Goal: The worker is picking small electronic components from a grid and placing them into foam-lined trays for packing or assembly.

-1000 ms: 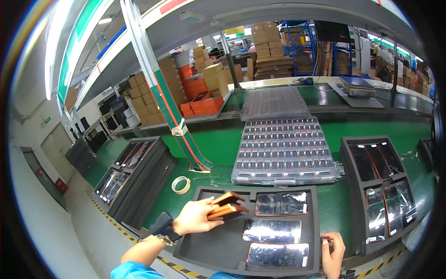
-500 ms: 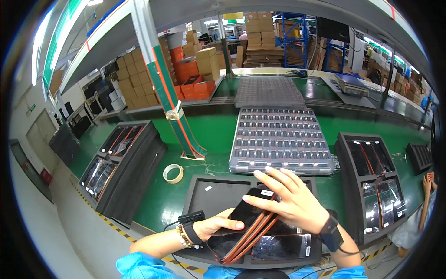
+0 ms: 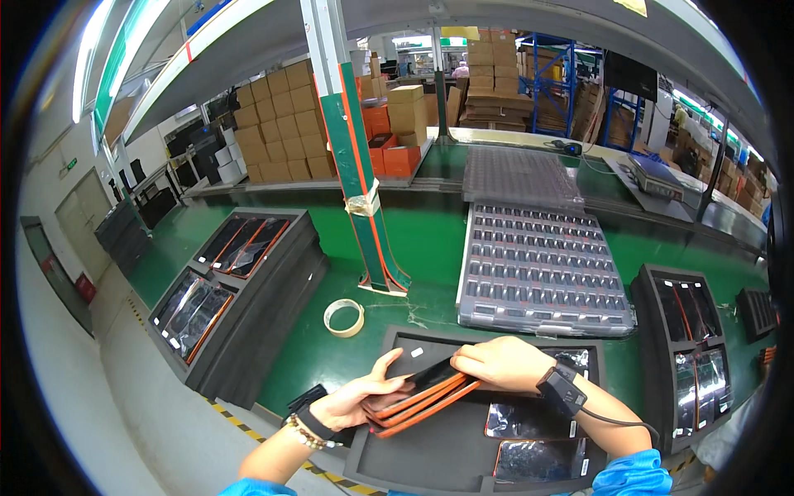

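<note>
A small stack of black, phone-like slabs with orange edges (image 3: 426,403) is held between my two hands, tilted above a black foam tray (image 3: 422,460). My left hand (image 3: 357,398) grips the stack's near left end, with the thumb raised apart from the fingers. At the far right end, my right hand (image 3: 503,364) has its fingers closed on the slabs. Beside the hands, glossy black slabs lie in the tray's right side: one slab (image 3: 529,420) above another slab (image 3: 542,460). Part of a further slab (image 3: 576,360) shows behind my right wrist.
To the left stands a tall stack of filled foam trays (image 3: 256,302); another filled stack (image 3: 686,355) is at right. A tape roll (image 3: 343,318) lies by a green post (image 3: 364,190). Beyond the tray sits a clear plastic tray of small parts (image 3: 542,269).
The view has shifted, so the scene sits further right. The stack has been lowered to a flatter tilt, over the tray's left part. My right hand's spread fingers have closed on its far end.
</note>
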Demonstrator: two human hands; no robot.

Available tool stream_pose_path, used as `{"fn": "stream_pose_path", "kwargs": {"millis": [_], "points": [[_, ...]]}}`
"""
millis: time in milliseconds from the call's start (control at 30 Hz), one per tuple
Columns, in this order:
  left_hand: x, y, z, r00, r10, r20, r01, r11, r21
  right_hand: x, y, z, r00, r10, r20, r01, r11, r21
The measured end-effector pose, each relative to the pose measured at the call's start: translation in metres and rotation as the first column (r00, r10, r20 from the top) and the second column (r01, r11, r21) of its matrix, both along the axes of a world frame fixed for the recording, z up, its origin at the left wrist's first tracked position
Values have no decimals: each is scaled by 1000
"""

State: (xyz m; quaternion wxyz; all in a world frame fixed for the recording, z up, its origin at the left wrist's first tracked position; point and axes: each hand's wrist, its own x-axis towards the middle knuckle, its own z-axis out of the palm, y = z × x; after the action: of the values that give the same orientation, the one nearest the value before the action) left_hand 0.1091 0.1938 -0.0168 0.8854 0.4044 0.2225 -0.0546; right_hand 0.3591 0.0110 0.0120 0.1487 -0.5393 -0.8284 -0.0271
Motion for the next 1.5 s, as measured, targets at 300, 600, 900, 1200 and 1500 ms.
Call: {"fn": "stream_pose_path", "kwargs": {"millis": [300, 600, 900, 1200, 1500], "points": [[-10, 17, 28, 876, -446, 185, 230, 722, 652, 19, -2, -10, 965, -100, -240, 38, 967, -251], [52, 8, 33, 782, -602, -158, 183, -21, 983, 20, -17, 7, 929, -288, -232, 165, 885, -436], [59, 12, -14, 578, -685, 443, -576, 41, 816, 301, -1, -33, 105, -993, -52, 994, 106, -12], [54, 11, -11, 550, -706, 445, -639, -13, 769, 327, 31, -50, 47, -986, 158, 998, 41, -44], [58, 11, -8, 509, -721, 471, -682, -5, 731, 344, 49, -49, -60, -995, -76, 991, -50, -122]]}}
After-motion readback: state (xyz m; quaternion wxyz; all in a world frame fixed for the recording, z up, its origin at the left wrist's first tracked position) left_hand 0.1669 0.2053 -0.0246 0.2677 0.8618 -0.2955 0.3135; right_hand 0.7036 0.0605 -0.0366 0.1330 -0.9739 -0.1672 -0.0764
